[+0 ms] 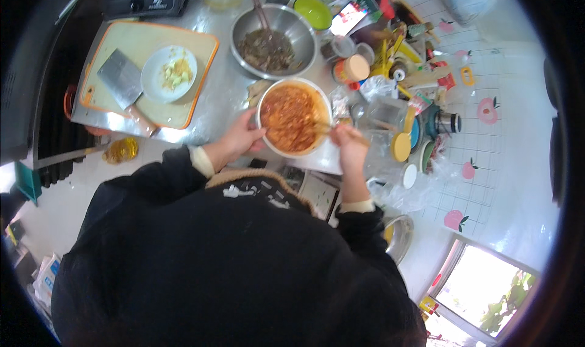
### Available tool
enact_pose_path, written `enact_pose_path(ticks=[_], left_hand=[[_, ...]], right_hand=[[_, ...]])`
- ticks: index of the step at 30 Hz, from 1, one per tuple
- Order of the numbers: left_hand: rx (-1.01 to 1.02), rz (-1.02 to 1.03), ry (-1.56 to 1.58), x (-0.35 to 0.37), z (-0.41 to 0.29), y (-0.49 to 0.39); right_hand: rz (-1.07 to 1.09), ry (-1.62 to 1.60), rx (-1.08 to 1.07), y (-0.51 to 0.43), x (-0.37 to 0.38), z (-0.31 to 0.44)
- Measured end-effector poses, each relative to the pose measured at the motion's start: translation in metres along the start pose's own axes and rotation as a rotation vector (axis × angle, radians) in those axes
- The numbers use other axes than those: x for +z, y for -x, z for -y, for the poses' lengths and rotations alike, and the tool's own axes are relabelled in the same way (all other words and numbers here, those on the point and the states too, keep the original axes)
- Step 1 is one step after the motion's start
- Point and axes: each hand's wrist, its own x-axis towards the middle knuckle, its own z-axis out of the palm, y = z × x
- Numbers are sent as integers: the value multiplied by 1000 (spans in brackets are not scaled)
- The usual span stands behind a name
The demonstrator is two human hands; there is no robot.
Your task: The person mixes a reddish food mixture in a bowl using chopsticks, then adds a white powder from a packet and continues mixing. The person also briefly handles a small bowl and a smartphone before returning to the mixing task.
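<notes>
A white bowl (327, 101) filled with a reddish-orange food mixture (290, 116) stands near the front edge of the steel counter. My left hand (240, 136) grips its left rim, the thumb laid over the edge. On the right side, my right hand (351, 143) is closed around thin sticks, likely chopsticks (322, 126), whose tips dip into the mixture; they look blurred. Just behind stands a stainless steel bowl (301, 36) with dark, wet food in it and a pair of chopsticks (260, 12) leaning inside.
An orange-rimmed cutting board (132, 36) at the left carries a cleaver (121, 78) and a white plate (153, 72) of chopped garlic or ginger. Jars, including a yellow-lidded one (401, 146), crowd the right against the tiled wall (484, 164). A green bowl (313, 13) sits at the back.
</notes>
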Motion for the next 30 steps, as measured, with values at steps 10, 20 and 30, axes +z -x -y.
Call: enact_pose_path(ticks=[10,20,30], left_hand=[[-13,23,63,-2,-1,0],[7,-40,95,1,-2,3],[-25,-29,50,3,-4,4]], right_hand=[[40,-566,214,20,13,3],[128,246,-416,46,60,10],[331,373,-531,40,72,37]])
